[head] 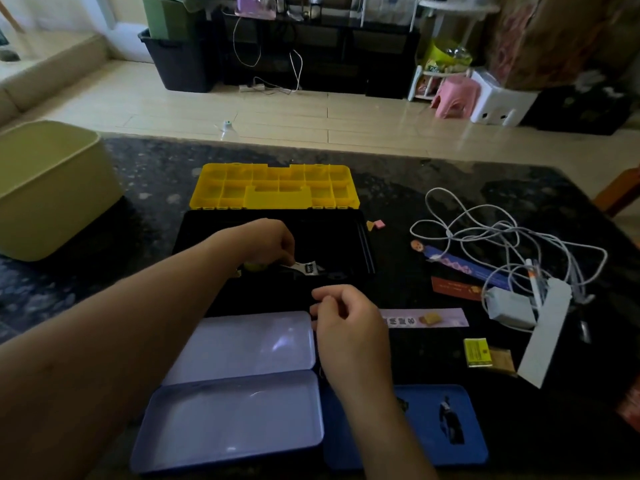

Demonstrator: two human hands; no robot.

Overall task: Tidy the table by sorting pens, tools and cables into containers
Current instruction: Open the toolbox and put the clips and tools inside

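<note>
Silver adjustable wrench (307, 268) is sitting low inside the open black toolbox (332, 237), the left hand (266, 242) pinching its handle end, so this is looking like the tools step, mid-placement. Right hand (349, 327) is hovering over the toolbox's near edge, fingers curled, and I cannot tell whether it is holding anything. Next move is probably calling for releasing the wrench flat on the box floor, then reaching right for the tangled white cable (498, 237) and 1 pen (535, 285), with the open lilac tin (228, 417) waiting nearest.
</note>
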